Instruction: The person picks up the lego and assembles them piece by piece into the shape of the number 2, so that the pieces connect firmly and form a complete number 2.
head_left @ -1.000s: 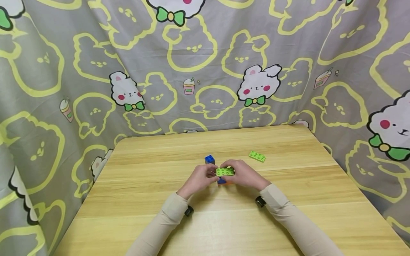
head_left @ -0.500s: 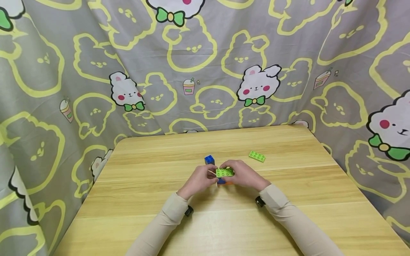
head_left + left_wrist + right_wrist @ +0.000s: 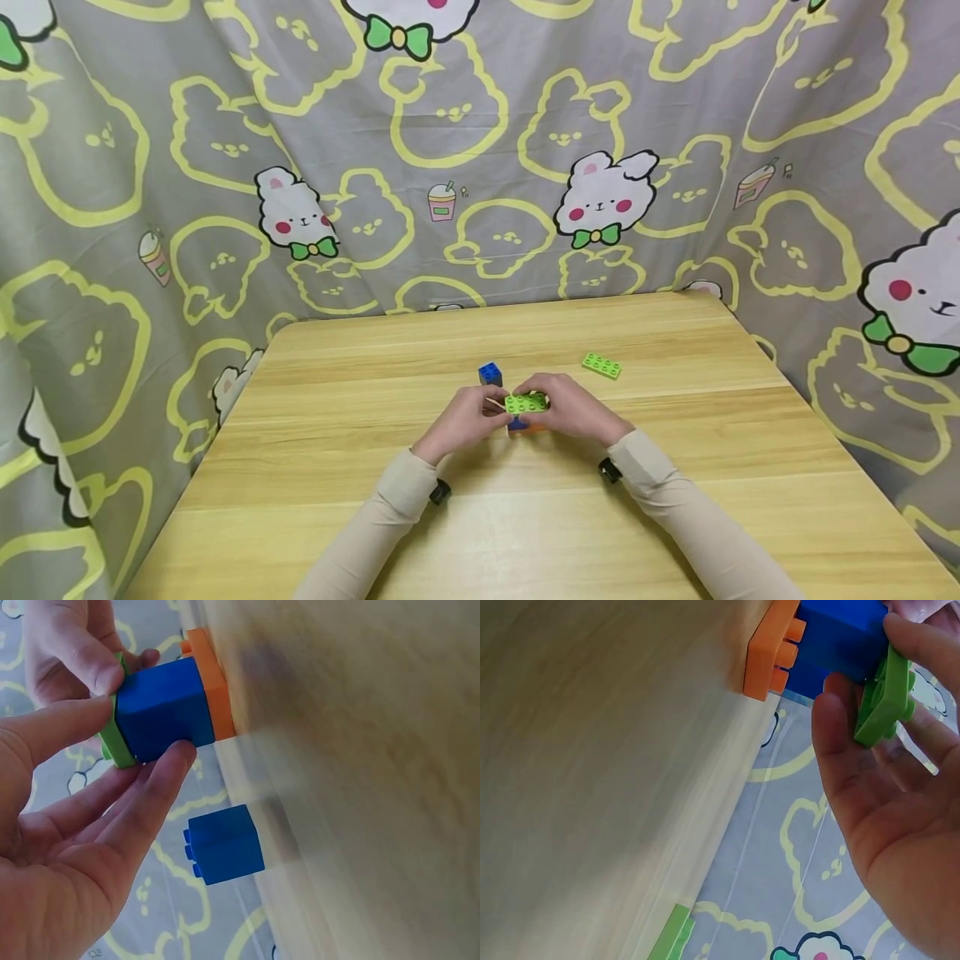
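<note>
A small stack of building bricks stands on the table between the hands. Its base is a flat orange brick, with a taller blue brick on it. A flat green brick lies on top of the blue one. In the right wrist view its hollow underside juts past the blue brick. My left hand grips the stack's left end, thumb at the green brick's edge and a fingertip against the blue brick's side. My right hand pinches the green brick's overhanging right end. Whether the green brick is fully seated, I cannot tell.
Just behind the left hand another blue brick stands on the wooden table, studs up. Farther back to the right lies a second flat green brick. A patterned grey curtain hangs behind the table and at both sides.
</note>
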Demonstrator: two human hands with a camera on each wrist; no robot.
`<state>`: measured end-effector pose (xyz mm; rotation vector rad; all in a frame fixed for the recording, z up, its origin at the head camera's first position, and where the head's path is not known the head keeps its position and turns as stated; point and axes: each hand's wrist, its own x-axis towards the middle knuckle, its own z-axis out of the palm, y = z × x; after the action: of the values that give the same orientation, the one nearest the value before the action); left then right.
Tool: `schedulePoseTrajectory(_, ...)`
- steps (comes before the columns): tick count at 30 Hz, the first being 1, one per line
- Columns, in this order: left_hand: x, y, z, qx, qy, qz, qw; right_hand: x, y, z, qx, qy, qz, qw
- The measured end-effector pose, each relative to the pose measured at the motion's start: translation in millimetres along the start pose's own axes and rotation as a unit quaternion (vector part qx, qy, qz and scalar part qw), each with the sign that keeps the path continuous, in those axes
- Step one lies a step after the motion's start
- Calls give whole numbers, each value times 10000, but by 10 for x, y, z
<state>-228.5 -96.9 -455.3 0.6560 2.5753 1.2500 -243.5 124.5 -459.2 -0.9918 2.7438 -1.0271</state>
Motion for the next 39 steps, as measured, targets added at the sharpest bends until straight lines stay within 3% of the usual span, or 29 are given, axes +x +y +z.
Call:
schedulePoseTrajectory(9, -13, -11, -37, 34, 25, -102, 9999, -1, 56, -15, 159, -63, 149, 9997)
schedulePoseTrajectory(39, -4, -46, -17, 9, 172, 15, 9999, -4, 40, -14, 203, -59, 204, 9996)
